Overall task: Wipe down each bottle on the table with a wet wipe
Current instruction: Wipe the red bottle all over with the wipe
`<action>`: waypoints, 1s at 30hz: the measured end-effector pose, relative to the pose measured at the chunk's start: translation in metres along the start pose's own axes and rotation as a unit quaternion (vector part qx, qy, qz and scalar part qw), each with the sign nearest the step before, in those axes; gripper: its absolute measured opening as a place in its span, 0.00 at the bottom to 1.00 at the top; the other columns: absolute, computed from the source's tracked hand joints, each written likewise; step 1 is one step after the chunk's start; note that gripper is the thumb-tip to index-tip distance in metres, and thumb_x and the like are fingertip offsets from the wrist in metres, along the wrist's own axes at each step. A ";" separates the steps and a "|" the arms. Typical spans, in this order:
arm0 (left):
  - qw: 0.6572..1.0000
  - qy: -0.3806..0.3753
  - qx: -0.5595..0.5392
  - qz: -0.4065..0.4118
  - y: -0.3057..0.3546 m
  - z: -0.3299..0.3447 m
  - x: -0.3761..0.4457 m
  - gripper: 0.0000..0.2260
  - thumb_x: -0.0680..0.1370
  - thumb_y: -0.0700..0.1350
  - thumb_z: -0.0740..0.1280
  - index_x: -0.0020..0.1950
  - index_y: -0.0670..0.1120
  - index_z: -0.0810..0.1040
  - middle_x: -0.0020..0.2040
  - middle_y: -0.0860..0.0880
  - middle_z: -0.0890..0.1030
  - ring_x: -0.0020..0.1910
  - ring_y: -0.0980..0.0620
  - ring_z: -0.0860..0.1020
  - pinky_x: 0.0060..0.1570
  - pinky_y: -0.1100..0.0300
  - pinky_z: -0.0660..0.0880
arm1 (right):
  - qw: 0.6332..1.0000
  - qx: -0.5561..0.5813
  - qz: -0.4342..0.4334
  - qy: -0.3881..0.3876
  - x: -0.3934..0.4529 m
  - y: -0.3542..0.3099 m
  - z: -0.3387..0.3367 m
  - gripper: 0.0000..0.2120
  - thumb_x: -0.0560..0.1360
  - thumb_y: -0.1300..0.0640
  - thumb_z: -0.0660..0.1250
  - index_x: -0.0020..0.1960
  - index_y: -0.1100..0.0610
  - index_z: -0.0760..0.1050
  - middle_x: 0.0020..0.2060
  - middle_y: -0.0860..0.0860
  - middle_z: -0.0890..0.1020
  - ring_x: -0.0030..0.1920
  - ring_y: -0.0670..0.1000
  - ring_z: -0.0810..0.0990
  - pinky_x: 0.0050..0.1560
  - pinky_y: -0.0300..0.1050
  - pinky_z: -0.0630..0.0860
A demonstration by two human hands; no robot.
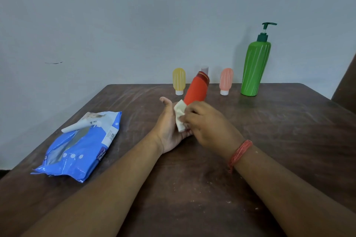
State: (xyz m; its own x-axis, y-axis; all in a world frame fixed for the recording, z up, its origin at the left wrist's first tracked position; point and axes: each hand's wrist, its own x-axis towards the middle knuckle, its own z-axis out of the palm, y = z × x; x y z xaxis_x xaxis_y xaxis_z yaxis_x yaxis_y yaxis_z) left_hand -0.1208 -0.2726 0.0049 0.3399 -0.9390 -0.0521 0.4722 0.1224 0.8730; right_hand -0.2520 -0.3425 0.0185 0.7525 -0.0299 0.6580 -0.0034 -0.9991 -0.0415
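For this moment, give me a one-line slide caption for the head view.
Left hand holds the red bottle while the right hand rubs its base with a wet wipe.

Worn dark brown wooden table (269, 140), plain pale grey wall (115, 15) behind, small dark scuff (53, 62) at left

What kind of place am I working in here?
Probably a plain room at home, set up for the job: a worn dark wooden table pushed against a bare grey wall, with toiletry bottles like the green pump bottle.
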 end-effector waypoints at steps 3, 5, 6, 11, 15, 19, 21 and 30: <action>1.000 0.020 -0.015 0.001 -0.001 0.000 0.003 0.43 0.76 0.74 0.39 0.73 0.46 0.72 0.58 0.41 0.81 0.51 0.46 0.81 0.50 0.50 0.76 | 0.999 -0.013 0.037 0.028 0.002 0.005 -0.001 0.11 0.69 0.69 0.71 0.50 0.60 0.82 0.46 0.55 0.79 0.47 0.57 0.78 0.46 0.50 0.79; 0.999 0.029 -0.016 0.007 -0.001 -0.001 0.003 0.42 0.77 0.73 0.40 0.73 0.45 0.71 0.57 0.42 0.81 0.51 0.46 0.81 0.48 0.51 0.76 | 0.998 -0.015 0.054 0.034 0.003 0.003 0.001 0.13 0.68 0.70 0.71 0.51 0.60 0.81 0.47 0.55 0.79 0.47 0.56 0.77 0.46 0.52 0.79; 0.999 0.027 -0.017 0.006 0.000 -0.002 0.003 0.42 0.77 0.73 0.41 0.72 0.45 0.72 0.58 0.42 0.81 0.53 0.46 0.81 0.50 0.51 0.77 | 0.999 -0.011 0.028 0.019 0.001 -0.001 0.003 0.12 0.69 0.69 0.71 0.51 0.59 0.81 0.47 0.54 0.78 0.47 0.55 0.76 0.45 0.50 0.78; 0.999 0.032 -0.016 0.002 0.000 -0.002 0.002 0.42 0.77 0.74 0.42 0.73 0.45 0.72 0.61 0.40 0.82 0.55 0.46 0.82 0.55 0.48 0.78 | 0.998 -0.015 0.034 0.048 0.004 0.001 0.001 0.13 0.67 0.69 0.72 0.50 0.60 0.82 0.45 0.54 0.80 0.46 0.56 0.78 0.44 0.48 0.79; 0.998 0.061 0.016 0.011 -0.001 0.000 -0.001 0.36 0.79 0.71 0.44 0.64 0.47 0.78 0.53 0.45 0.85 0.51 0.50 0.84 0.57 0.51 0.78 | 0.999 -0.022 -0.015 0.028 0.000 -0.004 0.000 0.10 0.70 0.69 0.71 0.49 0.61 0.82 0.46 0.54 0.82 0.47 0.56 0.79 0.45 0.47 0.77; 0.996 0.082 0.027 0.023 0.000 0.003 -0.003 0.33 0.82 0.68 0.46 0.70 0.47 0.75 0.59 0.44 0.85 0.58 0.46 0.83 0.65 0.45 0.76 | 0.995 -0.037 0.060 0.065 0.002 0.001 -0.003 0.11 0.69 0.68 0.73 0.50 0.61 0.82 0.46 0.55 0.81 0.47 0.57 0.79 0.48 0.50 0.79; 0.995 0.095 0.025 0.026 0.002 0.002 -0.005 0.33 0.82 0.67 0.46 0.65 0.45 0.78 0.54 0.44 0.86 0.53 0.48 0.85 0.55 0.51 0.81 | 0.999 -0.024 0.033 0.035 0.001 -0.006 0.002 0.10 0.69 0.68 0.73 0.49 0.60 0.81 0.46 0.54 0.80 0.47 0.55 0.77 0.47 0.46 0.76; 0.993 0.113 0.021 0.035 0.004 -0.001 -0.006 0.33 0.83 0.67 0.49 0.69 0.43 0.76 0.60 0.42 0.84 0.57 0.45 0.84 0.54 0.48 0.79 | 0.996 0.030 0.074 0.045 -0.004 -0.011 0.010 0.04 0.75 0.67 0.68 0.48 0.61 0.78 0.47 0.54 0.76 0.44 0.53 0.77 0.43 0.51 0.78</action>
State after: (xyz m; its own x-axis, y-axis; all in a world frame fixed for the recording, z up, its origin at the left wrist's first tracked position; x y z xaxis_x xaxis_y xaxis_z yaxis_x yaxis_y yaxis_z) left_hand -0.1206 -0.2660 0.0084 0.5469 -0.8318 -0.0949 0.4090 0.1665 0.8972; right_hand -0.2479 -0.3316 0.0089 0.6845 -0.1809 0.7062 -0.0681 -0.9803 -0.1851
